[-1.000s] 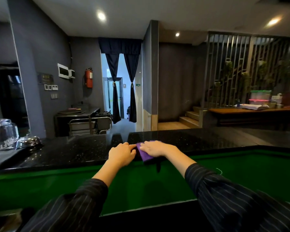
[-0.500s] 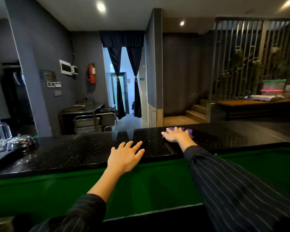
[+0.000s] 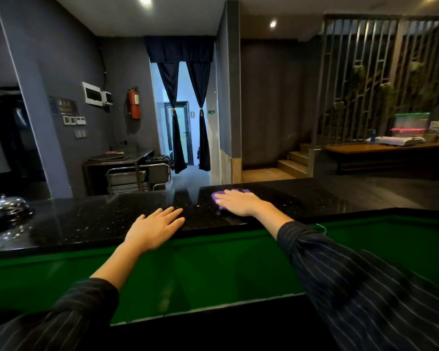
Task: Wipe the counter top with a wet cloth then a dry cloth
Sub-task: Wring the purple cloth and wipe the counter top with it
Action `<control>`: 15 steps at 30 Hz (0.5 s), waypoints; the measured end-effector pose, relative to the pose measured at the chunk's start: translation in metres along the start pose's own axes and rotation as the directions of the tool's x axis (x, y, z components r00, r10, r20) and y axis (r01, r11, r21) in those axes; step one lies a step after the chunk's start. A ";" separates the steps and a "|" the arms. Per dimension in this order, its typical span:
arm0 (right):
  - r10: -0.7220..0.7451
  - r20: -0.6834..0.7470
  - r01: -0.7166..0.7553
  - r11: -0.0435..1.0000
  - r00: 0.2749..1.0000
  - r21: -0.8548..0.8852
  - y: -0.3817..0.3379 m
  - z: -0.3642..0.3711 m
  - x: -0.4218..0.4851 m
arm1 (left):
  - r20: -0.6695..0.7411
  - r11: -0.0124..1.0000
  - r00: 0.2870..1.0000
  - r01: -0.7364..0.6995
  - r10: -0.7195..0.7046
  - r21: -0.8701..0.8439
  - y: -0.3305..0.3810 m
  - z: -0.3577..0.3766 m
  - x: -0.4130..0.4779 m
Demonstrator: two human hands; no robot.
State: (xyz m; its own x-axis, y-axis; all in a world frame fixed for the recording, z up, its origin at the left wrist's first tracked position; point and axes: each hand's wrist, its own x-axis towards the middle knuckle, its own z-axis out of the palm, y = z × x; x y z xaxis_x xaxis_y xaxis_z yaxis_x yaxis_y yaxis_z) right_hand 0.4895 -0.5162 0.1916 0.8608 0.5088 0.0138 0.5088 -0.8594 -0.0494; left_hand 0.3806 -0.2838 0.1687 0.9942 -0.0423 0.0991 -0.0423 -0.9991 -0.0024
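So the purple cloth (image 3: 240,191) is flat on the black speckled counter (image 3: 99,219), up by its far edge and a bit right of the middle. Our right hand (image 3: 241,202) is lying on top of it, palm down with the fingers straight and pointing left, not curled round it at all. Only the cloth's left end and far strip poke out from under the hand.

Our left hand (image 3: 153,230) is open too, fingers spread flat on the stone right at the counter's near edge, with the heel of the palm hanging just over it. It's near the cloth but not touching it. Both arms are in dark pinstriped sleeves (image 3: 365,287).

Below the near edge there's a green surface (image 3: 213,269) running the whole width. Way over at the counter's left end sits a shiny metal dome (image 3: 7,205) – can't tell exactly what it is. Past the far edge there's a red fire extinguisher (image 3: 133,103) on the grey wall, dark curtains (image 3: 178,117) tied back in a doorway, and wooden steps (image 3: 289,163) off to the right.
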 end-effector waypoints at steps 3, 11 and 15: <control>0.195 -0.008 -0.194 0.978 0.981 0.072 0.063 0.000 0.000 | -0.003 1.000 1.000 0.012 -0.012 0.020 0.000 -0.001 -0.001; 0.344 -0.047 -0.341 0.938 0.938 0.069 0.015 0.004 0.008 | -0.013 0.946 0.980 0.186 -0.196 -0.267 0.016 -0.014 0.007; 0.030 -0.026 -0.029 0.999 0.999 0.042 -0.017 0.009 -0.018 | -0.208 0.949 0.937 0.239 -0.281 -0.205 0.050 -0.018 0.015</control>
State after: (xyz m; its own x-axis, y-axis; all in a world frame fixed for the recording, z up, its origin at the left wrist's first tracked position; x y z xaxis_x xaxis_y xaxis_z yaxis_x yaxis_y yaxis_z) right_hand 0.4652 -0.5104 0.1832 0.8758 0.4812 0.0387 0.4826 -0.8710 -0.0915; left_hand 0.3912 -0.3343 0.1885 0.9226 0.2419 0.3006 0.1776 -0.9578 0.2258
